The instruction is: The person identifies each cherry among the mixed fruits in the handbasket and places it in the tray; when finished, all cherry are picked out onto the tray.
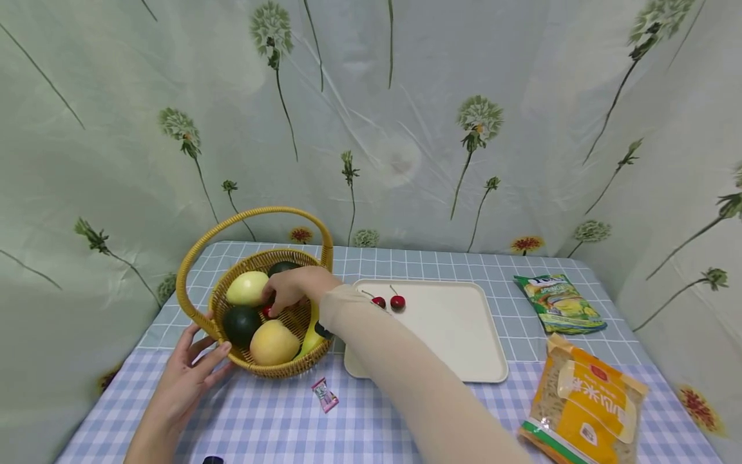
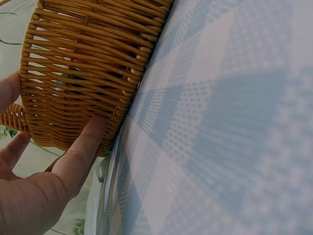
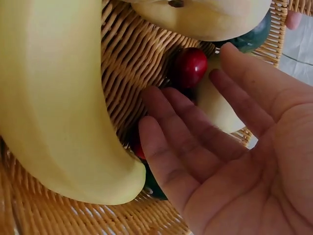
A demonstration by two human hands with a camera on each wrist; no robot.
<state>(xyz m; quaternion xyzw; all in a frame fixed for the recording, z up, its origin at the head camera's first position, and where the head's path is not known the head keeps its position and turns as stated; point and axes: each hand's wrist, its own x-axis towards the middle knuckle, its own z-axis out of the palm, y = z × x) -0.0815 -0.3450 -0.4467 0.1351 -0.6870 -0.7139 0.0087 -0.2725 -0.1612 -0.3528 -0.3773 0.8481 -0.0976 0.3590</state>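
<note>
Prob. partway: 2 cherries [image 1: 397, 303] on tray [image 1: 440, 341] nr far-left corner, 2 red fruits [image 3: 190, 67] left in basket [image 1: 281, 371], R hand [image 1: 294, 287] fingers apart nr these, L hand [image 1: 187, 376] fingers spread against basket's near-left side.

The handle [image 1: 278, 209] obstructs the basket [image 1: 278, 371] from the far left, but a gap lies between banana [image 3: 58, 103] and yellow fruit [image 3: 210, 22]

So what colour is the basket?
The basket is golden brown; it shows best in the left wrist view.

I count one basket [image 1: 284, 370], one tray [image 1: 449, 335], one banana [image 3: 58, 98], one candy [image 1: 325, 395], two bags [image 1: 588, 399], seemingly four cherries [image 1: 397, 303].
</note>
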